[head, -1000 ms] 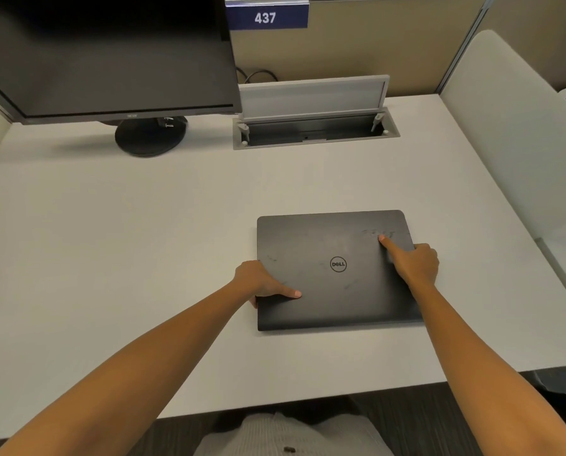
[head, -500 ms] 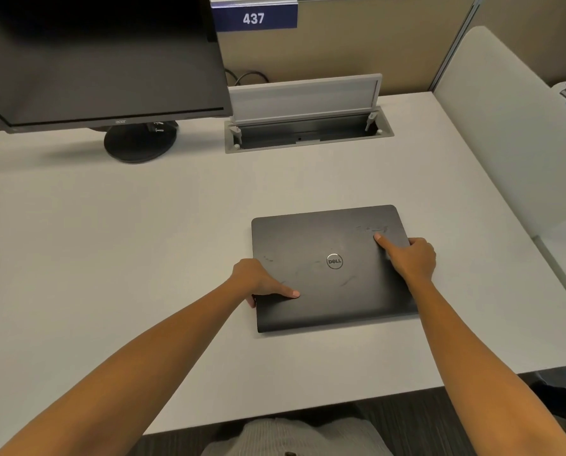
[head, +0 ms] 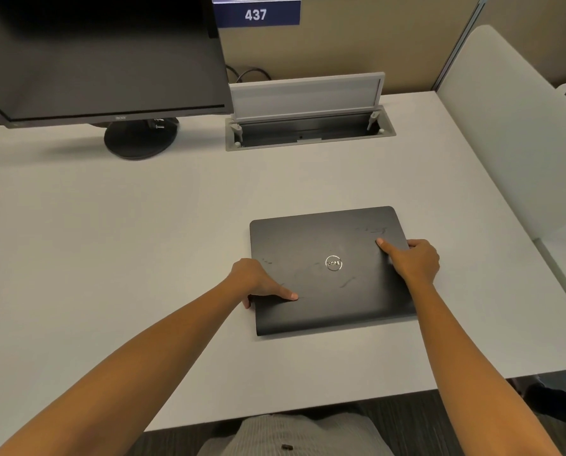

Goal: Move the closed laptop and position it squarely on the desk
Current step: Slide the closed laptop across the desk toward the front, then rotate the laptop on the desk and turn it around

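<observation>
Laptop (head: 331, 271): closed, flat on desk (head: 143, 241), right of centre, near the front edge; slightly skewed to that edge.
Lid: matte dark grey, round silver logo at centre, smudges and scuffs across it, rounded corners.
Left hand (head: 258, 283): gripping laptop's left edge, thumb on lid, fingers curled under the side.
Right hand (head: 413, 261): gripping right edge, thumb on lid, fingers wrapped over the side.
Monitor (head: 100, 57): back left, screen dark.
Cable tray (head: 308, 126): back centre, flap raised.
Sign (head: 257, 14): 437.
</observation>
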